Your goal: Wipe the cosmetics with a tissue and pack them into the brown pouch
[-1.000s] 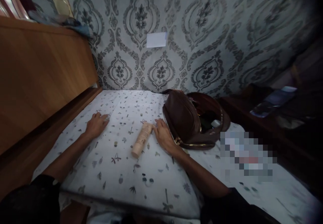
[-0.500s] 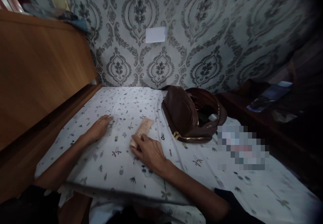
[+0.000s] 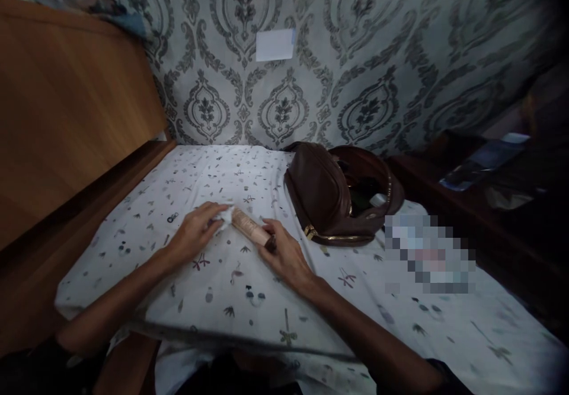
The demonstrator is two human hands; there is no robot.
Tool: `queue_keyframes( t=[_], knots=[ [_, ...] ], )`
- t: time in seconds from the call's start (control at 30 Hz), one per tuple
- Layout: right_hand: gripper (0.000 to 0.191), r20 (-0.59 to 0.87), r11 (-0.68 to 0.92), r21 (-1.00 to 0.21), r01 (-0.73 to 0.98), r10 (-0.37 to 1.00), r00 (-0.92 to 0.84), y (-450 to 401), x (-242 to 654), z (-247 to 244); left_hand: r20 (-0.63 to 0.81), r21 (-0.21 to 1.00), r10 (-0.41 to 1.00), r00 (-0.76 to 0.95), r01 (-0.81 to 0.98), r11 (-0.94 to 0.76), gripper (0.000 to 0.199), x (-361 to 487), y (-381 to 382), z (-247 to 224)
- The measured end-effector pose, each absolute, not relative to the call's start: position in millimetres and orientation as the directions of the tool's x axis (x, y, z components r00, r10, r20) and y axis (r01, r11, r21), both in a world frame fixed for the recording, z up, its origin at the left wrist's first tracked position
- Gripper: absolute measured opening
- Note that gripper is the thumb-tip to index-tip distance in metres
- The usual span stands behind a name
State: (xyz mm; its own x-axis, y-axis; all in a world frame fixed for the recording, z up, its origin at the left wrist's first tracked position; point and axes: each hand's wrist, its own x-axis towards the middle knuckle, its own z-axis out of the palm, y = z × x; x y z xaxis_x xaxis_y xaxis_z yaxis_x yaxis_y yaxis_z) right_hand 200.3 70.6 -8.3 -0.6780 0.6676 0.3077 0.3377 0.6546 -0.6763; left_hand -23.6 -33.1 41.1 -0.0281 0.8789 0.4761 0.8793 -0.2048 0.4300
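My right hand [image 3: 288, 260] is closed round the dark-capped end of a beige cosmetic tube [image 3: 249, 227], which has fine print on its side. The tube lies slantwise between my hands, just over the patterned sheet [image 3: 213, 172]. At its far left end, my left hand [image 3: 198, 229] pinches a crumpled white piece [image 3: 227, 213] that touches the tube. Whether this is tissue or cloth I cannot tell. To the right of my hands sits a brown leather bag [image 3: 317, 190], unzipped, with dark items and something small and pale inside.
A blurred-out item [image 3: 430, 255] lies on the sheet right of the bag. A wooden cabinet [image 3: 75, 86] borders the left side. Patterned wallpaper with a white switch plate [image 3: 275, 45] rises behind. A clear plastic packet [image 3: 482, 161] rests on the dark furniture at right.
My left hand has come right to the tube, with the white piece pinched in it. The tube has turned, its far end now pointing left, and my right hand has shifted to its capped end.
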Motion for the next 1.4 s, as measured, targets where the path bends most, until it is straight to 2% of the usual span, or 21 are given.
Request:
queue_keyframes(
  t=[0.13,0.23,0.3,0.43,0.57,0.7,0.8,0.93,1.03,1.13,1.2,1.27,1.33,1.4],
  knots=[
    [0.080,0.224,0.498,-0.808,0.315,0.755,-0.617,74.0,200.9,-7.0,0.561,0.214,0.780,0.279,0.861,-0.462,0.045,26.2,-21.6,32.5],
    [0.088,0.193,0.459,-0.825,0.329,0.777,-0.600,73.3,203.9,-3.9,0.523,0.048,0.716,0.462,0.823,-0.566,0.057,43.3,-9.9,23.5],
    [0.087,0.202,0.453,-0.835,0.311,0.779,-0.594,74.1,204.8,-4.4,0.488,-0.003,0.715,0.501,0.820,-0.572,0.060,43.1,-3.2,18.9],
    [0.081,0.265,0.474,-0.859,0.196,0.738,-0.621,78.3,203.9,-8.9,0.476,-0.042,0.753,0.454,0.867,-0.496,0.052,18.4,3.9,12.0],
    [0.074,0.253,0.477,-0.857,0.195,0.719,-0.648,80.9,204.7,-9.4,0.449,0.032,0.864,0.227,0.963,-0.269,0.056,-25.7,5.9,3.5],
    [0.051,0.320,0.572,-0.796,0.199,0.676,-0.664,80.4,207.4,-5.5,0.372,0.249,0.926,-0.060,0.968,-0.037,0.046,-59.0,8.8,-2.8],
    [0.033,0.391,0.653,-0.742,0.153,0.606,-0.693,79.4,209.5,-2.1,0.380,0.362,0.917,-0.124,0.932,-0.025,0.040,-65.8,10.4,-2.8],
    [0.033,0.385,0.645,-0.749,0.153,0.611,-0.692,79.0,211.5,1.1,0.480,0.364,0.866,-0.137,0.930,-0.055,0.039,-56.8,7.4,2.6],
    [0.033,0.380,0.631,-0.756,0.174,0.639,-0.668,79.1,211.3,2.6,0.623,0.260,0.782,-0.009,0.946,-0.196,0.040,-36.4,3.2,7.6],
    [0.029,0.402,0.644,-0.741,0.190,0.653,-0.642,79.6,210.6,2.2,0.693,0.029,0.661,0.289,0.905,-0.425,0.048,-4.8,0.0,11.0],
    [0.022,0.404,0.645,-0.738,0.198,0.658,-0.635,80.8,210.5,-0.8,0.648,-0.122,0.612,0.454,0.854,-0.505,0.050,15.0,-1.3,12.1],
    [0.018,0.387,0.614,-0.766,0.190,0.677,-0.627,82.8,210.7,-6.4,0.579,-0.218,0.609,0.542,0.823,-0.525,0.047,26.5,-1.7,12.1],
    [0.023,0.349,0.538,-0.828,0.157,0.714,-0.607,85.4,211.0,-13.3,0.529,-0.256,0.640,0.557,0.824,-0.505,0.045,26.3,-1.5,11.0],
    [0.035,0.299,0.438,-0.893,0.108,0.753,-0.586,88.0,211.1,-18.7,0.513,-0.248,0.680,0.523,0.849,-0.466,0.046,15.7,-1.0,9.2]
  ],
)
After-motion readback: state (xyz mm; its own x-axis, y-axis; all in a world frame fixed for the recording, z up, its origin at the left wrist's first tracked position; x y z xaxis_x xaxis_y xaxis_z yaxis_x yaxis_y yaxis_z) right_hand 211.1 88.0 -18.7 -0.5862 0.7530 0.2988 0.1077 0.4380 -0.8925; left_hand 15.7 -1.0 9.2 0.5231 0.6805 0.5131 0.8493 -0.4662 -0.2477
